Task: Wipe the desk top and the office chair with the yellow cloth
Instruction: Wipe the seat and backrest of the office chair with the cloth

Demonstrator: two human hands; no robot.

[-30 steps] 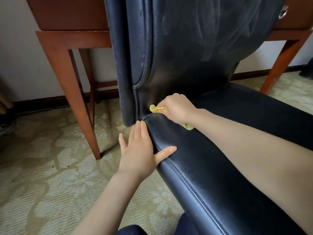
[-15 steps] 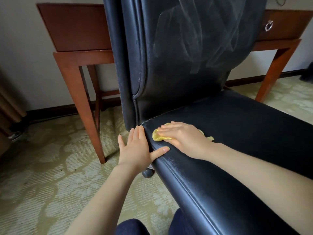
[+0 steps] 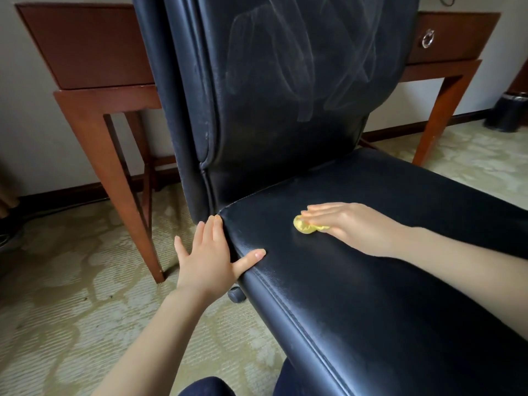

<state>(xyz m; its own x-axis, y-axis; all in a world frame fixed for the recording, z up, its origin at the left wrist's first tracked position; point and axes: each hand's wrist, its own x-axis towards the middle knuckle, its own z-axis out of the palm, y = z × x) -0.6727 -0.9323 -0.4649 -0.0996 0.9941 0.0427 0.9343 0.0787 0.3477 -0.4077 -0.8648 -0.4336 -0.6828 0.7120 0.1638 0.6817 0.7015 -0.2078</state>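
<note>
While the right hand (image 3: pixel 351 227) presses flat on the small crumpled yellow cloth (image 3: pixel 303 225), mid-frame, the cloth lies on the seat of the black leather office chair (image 3: pixel 343 295). The left hand (image 3: pixel 205 252), fingers wide and straight, rests on the seat's left edge. The brown wooden desk (image 3: pixel 94 52) stands behind, upper left.

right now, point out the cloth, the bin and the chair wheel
cloth (image 3: pixel 303 226): head view, on the bunched yellow end that sticks out
bin (image 3: pixel 507 112): head view, on its dark side wall
wheel (image 3: pixel 236 294): head view, on its grey rounded side
</note>
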